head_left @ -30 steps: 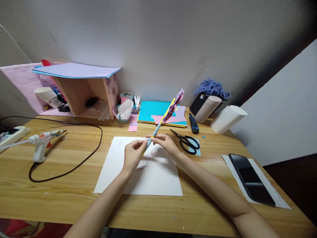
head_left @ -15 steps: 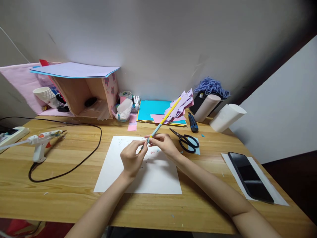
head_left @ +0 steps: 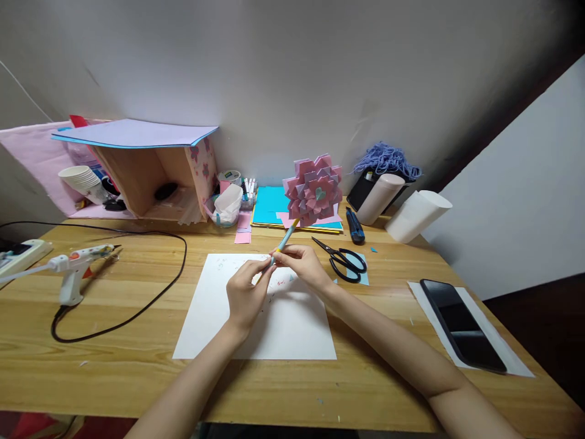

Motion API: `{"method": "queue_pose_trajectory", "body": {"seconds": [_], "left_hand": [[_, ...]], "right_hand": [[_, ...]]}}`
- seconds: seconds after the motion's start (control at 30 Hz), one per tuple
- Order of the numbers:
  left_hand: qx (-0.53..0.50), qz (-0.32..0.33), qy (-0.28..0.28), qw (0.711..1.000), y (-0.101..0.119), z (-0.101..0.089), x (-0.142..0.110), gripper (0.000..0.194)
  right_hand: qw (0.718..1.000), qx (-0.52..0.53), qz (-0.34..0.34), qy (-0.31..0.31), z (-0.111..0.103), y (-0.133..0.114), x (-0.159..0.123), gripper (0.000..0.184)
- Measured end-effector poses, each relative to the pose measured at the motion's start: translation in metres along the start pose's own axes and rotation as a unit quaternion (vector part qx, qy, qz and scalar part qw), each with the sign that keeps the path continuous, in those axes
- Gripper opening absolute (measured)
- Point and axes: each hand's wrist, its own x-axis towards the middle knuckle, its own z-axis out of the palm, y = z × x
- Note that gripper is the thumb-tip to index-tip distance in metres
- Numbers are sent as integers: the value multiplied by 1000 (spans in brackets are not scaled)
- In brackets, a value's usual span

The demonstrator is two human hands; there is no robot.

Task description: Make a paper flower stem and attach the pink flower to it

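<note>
Both hands grip the stem of a paper flower [head_left: 307,194], which has layered pink and lilac petals and a small pale blue heart at its centre. The stem [head_left: 287,236] is wrapped in yellow and light blue and slants up and away from me. My left hand [head_left: 247,286] pinches its lower end. Just above, my right hand [head_left: 299,266] closes its fingers round it. Beneath both hands lies a white sheet of paper [head_left: 219,338] with small coloured marks and scraps on it. Black-handled scissors [head_left: 340,259] rest right of my right hand, partly over a light blue paper piece.
A hot glue gun [head_left: 75,271] with a looping black cord stands at left. Behind are an open box [head_left: 201,177], blue paper sheets [head_left: 267,204], a utility knife [head_left: 354,225] and a paper roll [head_left: 418,216]. A phone [head_left: 461,323] lies at right.
The flower has turned on its stem: its head was seen from the side and back, and now its front with the heart faces me. Both hands stay nearly in place.
</note>
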Motion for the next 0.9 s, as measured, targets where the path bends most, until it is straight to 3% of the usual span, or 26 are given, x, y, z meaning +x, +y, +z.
{"method": "queue_pose_trajectory", "body": {"seconds": [0.37,0.53,0.7,0.9], "left_hand": [[-130,-209,-13,969,-5,3,9,24],[-160,-303,-88,935,-7,-4,16,36],[-170,-316,-209,909,-11,-9,20,37],[-179,-326,-222,901,-17,-9,18,34]], "right_hand": [[1000,2,1,-4,4,2,0,27],[998,-63,-15,-13,-2,10,3,25],[995,-58,-10,-76,-6,7,4,27],[995,-8,18,-96,-7,6,5,28]]}}
